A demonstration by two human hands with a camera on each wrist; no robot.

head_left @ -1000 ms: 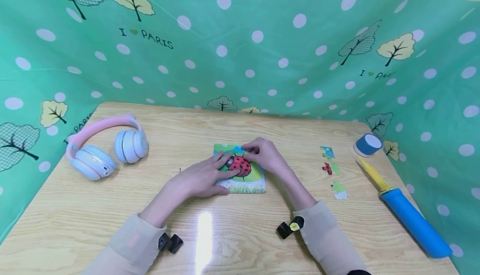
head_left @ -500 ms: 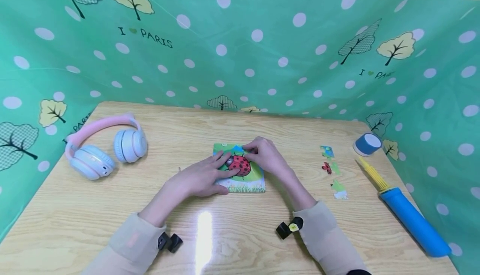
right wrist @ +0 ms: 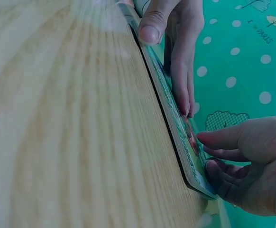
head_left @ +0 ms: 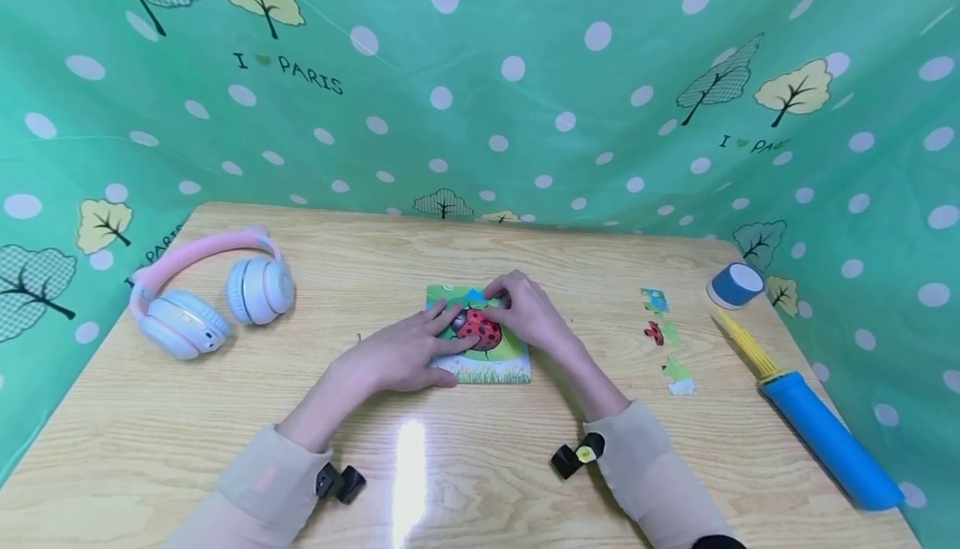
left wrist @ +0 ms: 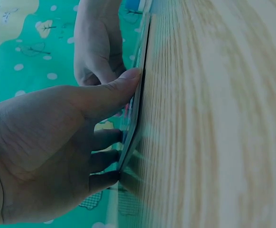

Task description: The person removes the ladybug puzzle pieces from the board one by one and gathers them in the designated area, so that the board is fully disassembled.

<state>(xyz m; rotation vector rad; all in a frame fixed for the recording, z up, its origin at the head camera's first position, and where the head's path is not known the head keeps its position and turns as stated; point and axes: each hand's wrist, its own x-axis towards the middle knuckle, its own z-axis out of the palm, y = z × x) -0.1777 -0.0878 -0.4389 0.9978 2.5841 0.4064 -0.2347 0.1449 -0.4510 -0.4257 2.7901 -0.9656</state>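
A small jigsaw puzzle with a red ladybug picture lies flat in its tray at the middle of the table. My left hand rests across its left part, fingers spread, and the thumb lies at the near edge, as the left wrist view also shows. Over the upper right corner my right hand bends its fingers and pinches a small puzzle piece against the board; the fingers mostly hide that piece. Fingertips of this hand touch the board's surface in the right wrist view.
Several loose puzzle pieces lie to the right of the board. Pink and white headphones sit at the left. Along the right edge are a blue-and-white round container and a blue pump with a yellow nozzle. A green polka-dot cloth hangs behind.
My right hand's fingertips have shifted very slightly at the board's upper right corner. The left hand stays in place, and the loose pieces have not moved.
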